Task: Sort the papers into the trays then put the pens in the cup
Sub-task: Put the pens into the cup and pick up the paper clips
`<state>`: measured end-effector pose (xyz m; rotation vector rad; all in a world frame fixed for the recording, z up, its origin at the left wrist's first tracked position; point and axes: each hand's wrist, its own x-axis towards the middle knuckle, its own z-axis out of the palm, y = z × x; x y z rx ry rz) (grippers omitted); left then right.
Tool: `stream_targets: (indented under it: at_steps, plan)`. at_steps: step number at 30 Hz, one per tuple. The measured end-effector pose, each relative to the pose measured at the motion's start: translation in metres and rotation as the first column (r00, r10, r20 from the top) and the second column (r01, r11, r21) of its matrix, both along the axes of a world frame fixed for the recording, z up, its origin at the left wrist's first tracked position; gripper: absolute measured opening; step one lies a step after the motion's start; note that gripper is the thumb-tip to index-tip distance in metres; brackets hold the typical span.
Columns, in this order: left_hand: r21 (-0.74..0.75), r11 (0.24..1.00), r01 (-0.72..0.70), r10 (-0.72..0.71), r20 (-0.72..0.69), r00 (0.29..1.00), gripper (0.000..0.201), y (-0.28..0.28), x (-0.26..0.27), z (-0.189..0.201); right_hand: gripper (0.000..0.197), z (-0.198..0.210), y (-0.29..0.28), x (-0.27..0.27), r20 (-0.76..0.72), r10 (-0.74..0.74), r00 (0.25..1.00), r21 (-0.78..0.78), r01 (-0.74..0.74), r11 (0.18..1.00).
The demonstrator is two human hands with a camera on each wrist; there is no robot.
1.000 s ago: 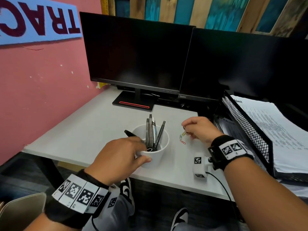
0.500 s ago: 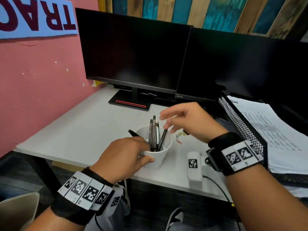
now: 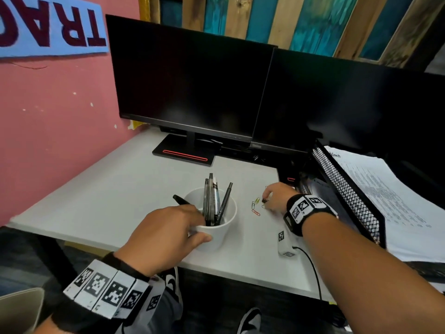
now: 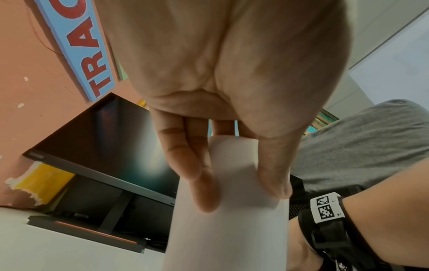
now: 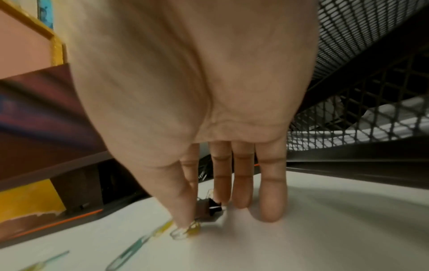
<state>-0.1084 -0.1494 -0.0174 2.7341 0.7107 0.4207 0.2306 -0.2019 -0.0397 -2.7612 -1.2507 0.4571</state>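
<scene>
Left hand (image 3: 166, 235), which we see curled round the white cup (image 3: 218, 227), steadies it on the desk (image 3: 115, 189); pens (image 3: 212, 198) stand inside. Our right hand (image 3: 277, 197) pinches a small black binder clip (image 5: 209, 207) among coloured paper clips (image 3: 255, 206). Papers (image 3: 385, 196) fill the mesh tray (image 3: 346, 191) alongside.

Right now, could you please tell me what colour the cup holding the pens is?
The cup is plain white, clearest in the head view.
</scene>
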Motion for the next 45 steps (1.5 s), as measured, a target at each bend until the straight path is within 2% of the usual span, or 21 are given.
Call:
stream_targets:
  at_steps: [2,5,7,10,12,15,17,19,22,24,26,28,29,32,34,37,40,42,45]
  plan:
    - [-0.005,1.0,-0.01,0.01,-0.005,1.0,0.024,0.002,-0.003,0.001,0.013,-0.007,0.002,-0.002,0.053,-0.004,0.999,-0.009,0.005,1.0]
    - [-0.003,1.0,-0.022,0.022,0.006,1.0,0.025,0.004,-0.005,-0.001,0.024,-0.007,-0.001,-0.005,0.039,-0.019,0.999,0.021,0.018,1.0]
    - [0.0,1.0,-0.02,0.02,-0.001,1.0,0.028,0.004,-0.006,-0.002,0.019,-0.004,-0.004,-0.002,-0.001,-0.03,1.0,0.057,0.03,0.998]
    - [0.002,1.0,-0.012,0.012,0.001,1.0,0.032,0.001,-0.007,-0.003,0.015,0.007,-0.011,0.003,-0.181,-0.103,0.978,0.191,0.138,0.972]
    - [0.007,1.0,-0.01,0.01,0.001,1.0,0.033,0.0,-0.006,-0.004,0.014,0.021,-0.015,-0.001,-0.356,-0.129,0.926,0.361,0.263,0.895]
    - [0.01,1.0,-0.009,0.009,-0.007,1.0,0.033,-0.001,-0.004,-0.005,0.006,0.058,-0.019,-0.024,-0.496,0.082,0.864,0.614,0.283,0.737]
    - [0.012,1.0,-0.006,0.006,-0.012,1.0,0.033,-0.001,-0.002,-0.005,0.008,0.084,-0.023,-0.044,-0.514,0.276,0.812,0.684,0.194,0.704]
    - [0.011,1.0,0.002,-0.002,-0.016,1.0,0.033,-0.003,0.0,-0.006,0.008,0.104,-0.027,-0.068,-0.47,0.419,0.777,0.703,0.043,0.709]
    - [0.001,1.0,0.008,-0.008,-0.001,1.0,0.033,-0.006,0.004,-0.006,0.007,0.118,-0.028,-0.105,-0.32,0.513,0.797,0.628,-0.227,0.744]
    - [0.003,1.0,0.012,-0.012,0.002,1.0,0.033,-0.008,0.005,-0.006,0.013,0.116,-0.029,-0.12,-0.338,0.542,0.769,0.532,-0.319,0.784]
    - [-0.001,1.0,0.016,-0.016,0.002,1.0,0.032,-0.009,0.005,-0.006,0.023,0.113,-0.031,-0.123,-0.419,0.553,0.72,0.471,-0.348,0.811]
    - [0.001,1.0,0.016,-0.016,-0.005,1.0,0.032,-0.009,0.003,-0.005,0.026,0.11,-0.034,-0.116,-0.472,0.538,0.699,0.507,-0.284,0.814]
    - [0.007,1.0,0.015,-0.015,-0.01,1.0,0.033,-0.008,0.002,-0.005,0.023,0.108,-0.035,-0.109,-0.483,0.511,0.711,0.548,-0.21,0.81]
    - [0.02,1.0,0.009,-0.009,-0.007,1.0,0.034,-0.006,-0.002,-0.005,0.009,0.087,-0.031,-0.077,-0.477,0.321,0.818,0.596,0.034,0.802]
    - [0.032,0.999,0.007,-0.007,-0.005,1.0,0.033,-0.005,-0.003,-0.004,0.004,0.063,-0.028,-0.051,-0.378,0.139,0.915,0.487,0.069,0.871]
    - [0.048,0.999,0.009,-0.009,0.003,1.0,0.033,-0.004,-0.005,-0.005,0.021,0.033,-0.028,-0.028,-0.221,-0.034,0.975,0.184,0.076,0.98]
    - [0.038,0.999,0.004,-0.005,0.008,1.0,0.034,-0.003,-0.006,-0.005,0.038,0.012,-0.021,-0.021,-0.127,-0.069,0.989,0.001,0.07,0.998]
    - [0.033,0.999,0.002,-0.002,0.008,1.0,0.034,-0.002,-0.006,-0.006,0.037,0.0,-0.015,-0.02,-0.028,-0.067,0.997,-0.058,0.065,0.996]
    - [0.029,1.0,-0.005,0.005,0.009,1.0,0.033,-0.001,-0.006,-0.006,0.029,-0.015,-0.007,-0.017,0.077,-0.063,0.995,-0.045,0.067,0.997]
